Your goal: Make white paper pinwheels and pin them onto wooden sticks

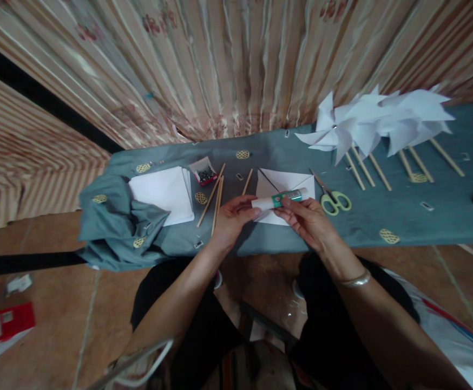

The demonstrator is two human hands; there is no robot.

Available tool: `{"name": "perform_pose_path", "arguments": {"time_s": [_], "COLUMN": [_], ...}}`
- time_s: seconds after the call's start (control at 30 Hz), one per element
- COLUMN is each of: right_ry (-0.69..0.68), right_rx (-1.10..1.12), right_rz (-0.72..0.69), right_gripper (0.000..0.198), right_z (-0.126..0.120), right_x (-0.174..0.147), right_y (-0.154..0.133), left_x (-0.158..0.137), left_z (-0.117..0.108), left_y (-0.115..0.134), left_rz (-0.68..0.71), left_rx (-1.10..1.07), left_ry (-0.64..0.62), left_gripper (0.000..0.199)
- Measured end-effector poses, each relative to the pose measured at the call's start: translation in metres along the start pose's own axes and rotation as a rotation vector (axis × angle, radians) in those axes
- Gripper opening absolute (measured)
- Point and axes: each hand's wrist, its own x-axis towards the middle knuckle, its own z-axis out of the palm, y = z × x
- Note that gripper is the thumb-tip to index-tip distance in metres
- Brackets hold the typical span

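The left hand [233,218] pinches the white end of a glue stick [279,199] and the right hand [306,218] pinches its green barrel, over a slit paper square [291,179]. Scissors [336,203] lie beside the square; farther back, pinwheels [382,122] on 6 sticks [380,173], then a curtain [240,65].

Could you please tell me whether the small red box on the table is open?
Open: the small red box has its flap raised, with small dark pieces visible inside.

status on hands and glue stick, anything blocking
Left hand, right hand both on glue stick. Held over cut paper. Scissors to the right, not blocking.
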Motion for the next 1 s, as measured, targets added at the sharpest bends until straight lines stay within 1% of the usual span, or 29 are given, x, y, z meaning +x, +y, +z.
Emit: {"name": "perform_pose_path", "arguments": {"time_s": [0.23,0.33,0.4,0.57,0.67,0.77,0.87,0.93,1.0], "right_ry": [-0.007,-0.019,-0.022,-0.038,-0.066,-0.072,-0.048,-0.025,-0.013], "right_rx": [-0.033,-0.038,-0.051,-0.128,-0.174,-0.2,-0.209,-0.205,-0.207], "right_rz": [0.019,0.018,0.008,-0.009,-0.045,-0.068,-0.068,-0.065,-0.062], "right_gripper": [0.034,0.036,0.037,0.037,0.037,0.036,0.039,0.039,0.04], "right_z": [0.004,0.009,0.012,0.019,0.024,0.028,0.028,0.025,0.021], "right_x": [0.0,0.0,0.0,0.001,0.002,0.004,0.006,0.007,0.008], "right_y": [0.0,0.002,0.005,0.008,0.01,0.011,0.01,0.007,0.003], "left_x": [0.0,0.001,0.001,0.0,-0.002,-0.002,0.0,0.004,0.01], "left_z": [-0.001,-0.003,-0.006,-0.013,-0.015,-0.017,-0.022,-0.029,-0.037], "left_y": [-0.002,-0.007,-0.008,0.0,0.004,0.006,0.009,0.013,0.018], "left_rz": [0.029,0.063,0.13,0.349,0.415,0.435,0.441,0.462,0.495], "left_rx": [0.051,0.131,0.249,0.668,0.788,0.857,0.903,0.953,1.073], "left_ry": [-0.018,-0.043,-0.053,-0.062,-0.078,-0.08,-0.041,0.033,0.128], "left_gripper": [0.036,0.034,0.032,0.023,0.02,0.018,0.018,0.019,0.017]}}
